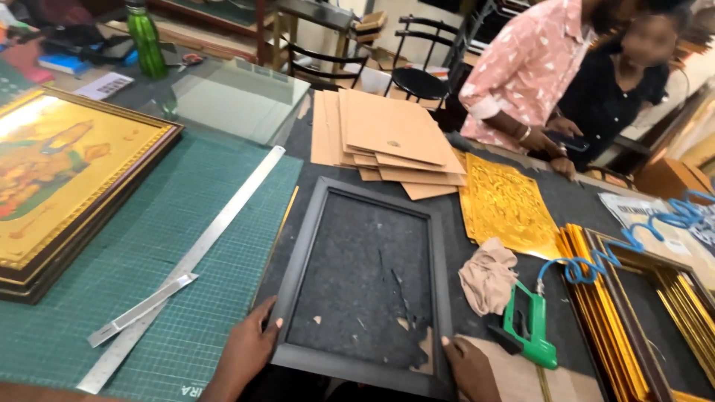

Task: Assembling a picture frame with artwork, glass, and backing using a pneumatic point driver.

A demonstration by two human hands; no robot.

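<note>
Both hands, left (249, 350) and right (468, 366), grip the dark empty frame (370, 279) by its near corners.

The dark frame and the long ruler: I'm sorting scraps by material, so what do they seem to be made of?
The dark frame, held by the left hand and right hand, looks like matte black moulded wood or plastic; the look leaves that open. The long ruler looks like brushed steel: pale grey with a dull sheen.
</note>
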